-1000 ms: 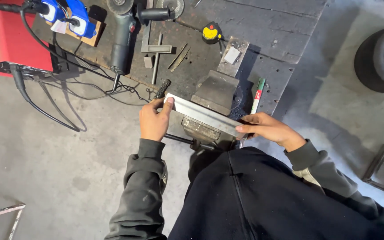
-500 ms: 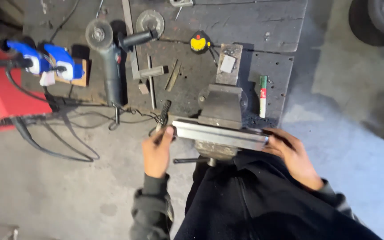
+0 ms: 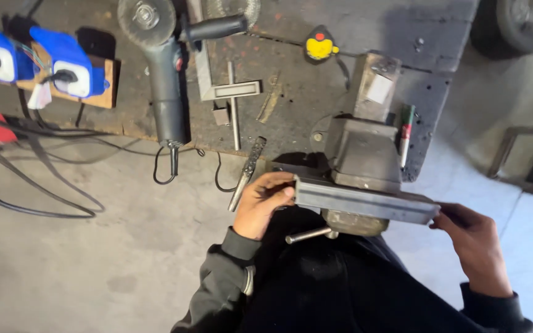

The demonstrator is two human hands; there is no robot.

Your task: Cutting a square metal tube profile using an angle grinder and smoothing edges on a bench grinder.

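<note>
Now | left hand (image 3: pixel 265 203) grips steel bar (image 3: pixel 365 200) at 9 o'clock end, right hand (image 3: pixel 473 237) pinches 3 o'clock end | bar across vise (image 3: pixel 365 157) | risk: unclamped bar may slip, pinching fingers.

Single view only, from a camera worn on the head, looking steeply down over the chest and dark sleeves. Faces the near edge of a dark metal workbench (image 3: pixel 353 24), with the bench filling the upper half and grey concrete floor (image 3: pixel 81 259) the lower left. Close enough to show both hands at arm's reach: left hand (image 3: pixel 261 203) near centre, right hand (image 3: pixel 473 237) at the lower right. Bench vise (image 3: pixel 365 154) just right of centre, angle grinder (image 3: pixel 165 74) toward the upper left. Slightly tilted, bench edge running down to the right. No second view to share any part with.
</note>
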